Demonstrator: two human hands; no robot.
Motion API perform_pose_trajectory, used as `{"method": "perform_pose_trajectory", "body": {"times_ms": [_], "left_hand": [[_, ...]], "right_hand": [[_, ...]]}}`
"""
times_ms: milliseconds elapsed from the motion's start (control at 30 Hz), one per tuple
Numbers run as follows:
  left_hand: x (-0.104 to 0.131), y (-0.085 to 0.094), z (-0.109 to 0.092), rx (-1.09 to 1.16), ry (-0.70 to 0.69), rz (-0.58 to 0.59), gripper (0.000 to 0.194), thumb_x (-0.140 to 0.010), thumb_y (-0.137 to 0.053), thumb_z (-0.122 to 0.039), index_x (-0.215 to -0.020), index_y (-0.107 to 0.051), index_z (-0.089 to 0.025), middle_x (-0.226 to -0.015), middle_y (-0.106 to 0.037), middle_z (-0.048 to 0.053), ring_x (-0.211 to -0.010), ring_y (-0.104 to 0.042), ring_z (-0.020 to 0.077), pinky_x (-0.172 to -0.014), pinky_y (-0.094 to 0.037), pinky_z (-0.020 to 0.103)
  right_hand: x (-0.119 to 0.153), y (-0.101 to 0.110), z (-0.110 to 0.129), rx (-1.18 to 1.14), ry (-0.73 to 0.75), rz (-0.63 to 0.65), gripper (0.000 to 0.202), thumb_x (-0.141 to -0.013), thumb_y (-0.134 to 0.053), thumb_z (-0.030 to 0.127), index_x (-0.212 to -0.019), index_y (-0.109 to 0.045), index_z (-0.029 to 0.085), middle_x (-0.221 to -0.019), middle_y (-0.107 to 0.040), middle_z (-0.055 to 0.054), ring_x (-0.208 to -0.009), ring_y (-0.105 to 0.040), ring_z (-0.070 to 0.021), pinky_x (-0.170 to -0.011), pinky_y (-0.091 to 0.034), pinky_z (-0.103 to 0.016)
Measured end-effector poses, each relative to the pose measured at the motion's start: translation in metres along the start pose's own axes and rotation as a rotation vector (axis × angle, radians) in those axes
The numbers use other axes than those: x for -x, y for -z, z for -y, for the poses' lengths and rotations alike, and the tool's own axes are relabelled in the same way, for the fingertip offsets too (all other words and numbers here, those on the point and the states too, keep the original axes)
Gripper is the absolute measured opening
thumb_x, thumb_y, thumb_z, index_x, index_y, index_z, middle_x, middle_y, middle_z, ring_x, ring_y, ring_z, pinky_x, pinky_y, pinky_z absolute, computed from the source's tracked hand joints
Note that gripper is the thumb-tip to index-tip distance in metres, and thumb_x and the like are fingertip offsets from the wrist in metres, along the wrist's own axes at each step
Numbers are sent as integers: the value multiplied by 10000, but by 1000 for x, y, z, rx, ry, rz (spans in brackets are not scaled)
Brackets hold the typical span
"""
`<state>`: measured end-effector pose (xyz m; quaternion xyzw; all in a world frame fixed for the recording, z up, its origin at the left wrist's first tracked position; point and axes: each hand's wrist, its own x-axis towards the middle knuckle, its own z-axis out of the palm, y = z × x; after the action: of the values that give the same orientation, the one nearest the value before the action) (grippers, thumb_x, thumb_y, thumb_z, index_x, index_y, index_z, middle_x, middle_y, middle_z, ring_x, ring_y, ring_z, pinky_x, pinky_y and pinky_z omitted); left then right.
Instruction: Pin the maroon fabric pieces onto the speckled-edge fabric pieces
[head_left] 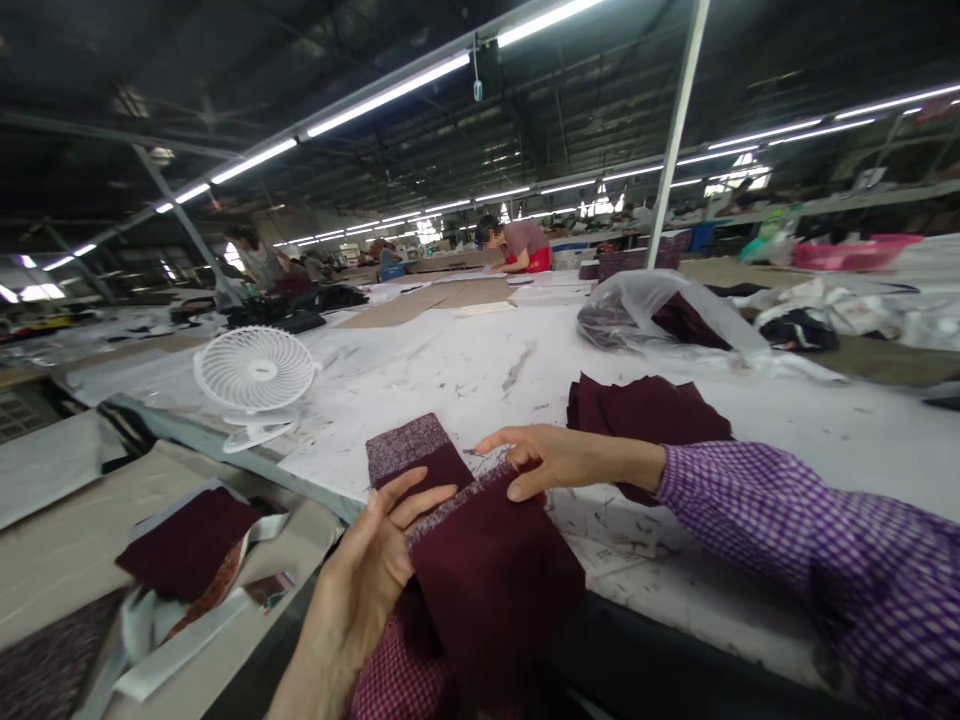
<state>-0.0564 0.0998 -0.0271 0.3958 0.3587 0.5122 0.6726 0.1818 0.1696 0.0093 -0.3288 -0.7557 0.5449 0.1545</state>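
At my far left, on a beige-covered surface, a dark maroon scrap of cloth lies with pale strips and a rust-coloured piece beside it, and a dark speckled cloth is near the bottom corner. Next comes a round white plastic fan, standing near the edge of the white-covered worktop, with a heap of black cloth farther back. My left hand is turned partly palm up, its fingers spread against the left end of a flat maroon cloth panel; I cannot tell whether it grips the panel. The panel is in front of me, its speckled grey-and-maroon band along the far edge, running between my hands. Just beyond my left fingers, a second maroon piece with a wide speckled end lies on the worktop, partly hidden by the panel. My right hand pinches the panel's far right corner between thumb and bent fingers, the index finger reaching out to the left. In the background, a person in a mauve top leans over the worktop. Behind my right wrist is a loose stack of maroon cloth, and beyond it a clear plastic bag with maroon cloth inside. At far right sits a pink plastic basin.
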Motion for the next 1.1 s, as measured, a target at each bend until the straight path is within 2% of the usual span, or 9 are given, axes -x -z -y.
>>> {"method": "perform_pose_trajectory", "body": {"times_ms": [100, 167, 333, 467, 600, 733, 867, 1100], "left_hand": [[-12, -4, -6, -272, 10, -11, 588, -745, -641, -506, -1207, -538, -157, -1116, -662, 157, -946, -647, 264, -783, -530, 382], [-24, -12, -3, -513, -42, -30, 590, -705, -694, -448, -1193, -552, -148, -1013, -698, 113, -890, -651, 224, -767, -513, 327], [-59, -36, 14, -1110, -282, -130, 365, -796, -587, -322, -1119, -636, -161, -812, -702, 27, -729, -624, 174, -714, -460, 301], [-79, -44, 26, -1380, -341, -206, 277, -794, -599, -234, -1052, -677, -170, -826, -692, 35, -762, -615, 186, -712, -445, 300], [-90, -42, 38, -1539, -403, -142, 242, -811, -567, -167, -1012, -697, -200, -836, -660, 33, -797, -608, 181, -714, -434, 284], [-90, -41, 45, -1615, -441, -105, 272, -851, -504, -154, -1037, -691, -221, -855, -631, 34, -819, -603, 177, -721, -424, 273], [-86, -44, 46, -1687, -457, -100, 280, -874, -472, -180, -1028, -695, -250, -825, -603, 33, -803, -594, 178, -694, -409, 272], [-85, -45, 45, -1681, -456, -103, 290, -884, -466, -193, -1057, -689, -259, -802, -585, 24, -781, -580, 171, -684, -400, 269]], "right_hand": [[0, 10, 3, 91, 19, 75, 603, -773, -604, 113, -1338, -398, 161, -629, -502, 68, -535, -500, -79, -518, -383, -198], [-4, 15, -1, 183, 33, 71, 591, -769, -597, 82, -1326, -413, 152, -609, -476, 78, -531, -490, -77, -512, -373, -194], [-17, 22, -23, 277, 71, -51, 550, -756, -610, 67, -1280, -458, 139, -591, -397, 96, -543, -486, -83, -523, -375, -197], [-20, 29, -41, 500, 123, -193, 533, -743, -647, 100, -1255, -502, 124, -676, -531, 44, -641, -533, -115, -599, -396, -223], [-20, 41, -52, 711, 97, -266, 461, -772, -640, 155, -1219, -549, 92, -852, -657, -52, -744, -586, -147, -688, -418, -250], [-19, 51, -54, 857, 166, -287, 220, -843, -512, 114, -990, -676, 113, -829, -674, -57, -705, -584, -126, -699, -414, -240], [-20, 53, -51, 952, 244, -242, 237, -846, -476, 79, -925, -692, 134, -848, -663, -52, -716, -570, -113, -715, -411, -229], [-24, 51, -50, 972, 261, -192, 184, -831, -517, 96, -907, -682, 127, -876, -658, -65, -778, -568, -132, -749, -415, -243]]}}
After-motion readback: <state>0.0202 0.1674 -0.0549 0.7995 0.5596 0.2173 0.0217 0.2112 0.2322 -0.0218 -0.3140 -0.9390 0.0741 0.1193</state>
